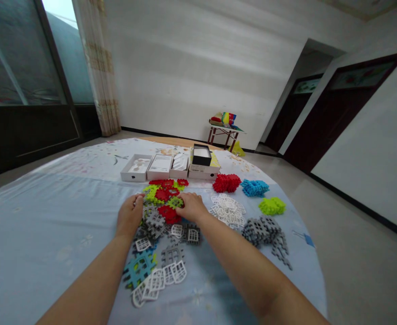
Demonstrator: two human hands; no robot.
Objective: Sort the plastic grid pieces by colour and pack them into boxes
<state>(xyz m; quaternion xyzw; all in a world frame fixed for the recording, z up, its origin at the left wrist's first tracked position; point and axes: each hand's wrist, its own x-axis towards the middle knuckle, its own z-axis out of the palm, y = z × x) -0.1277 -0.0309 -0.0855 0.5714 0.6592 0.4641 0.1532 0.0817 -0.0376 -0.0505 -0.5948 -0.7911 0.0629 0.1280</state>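
Note:
A mixed pile of flat interlocking plastic building pieces lies in front of me, with red pieces (pixel 167 214), lime green pieces (pixel 153 195) and grey pieces (pixel 155 222). My left hand (pixel 131 215) is at the pile's left edge, its fingers curled closed; whatever they hold is hidden. Over the pile's right side, my right hand (pixel 192 207) has its thumb and fingers closed at the edge of a green building piece (pixel 175 202). Nearer to me lie white window-shaped pieces (pixel 158 280) and a teal piece (pixel 139 268).
To the right stand separate heaps: red (pixel 226 183), blue (pixel 254 188), lime green (pixel 272 206), white (pixel 227 210) and grey (pixel 266 232). Behind the pile are open white boxes (pixel 135 175) and a black box (pixel 201 155). A flowered cloth (pixel 66 212) covers the round table.

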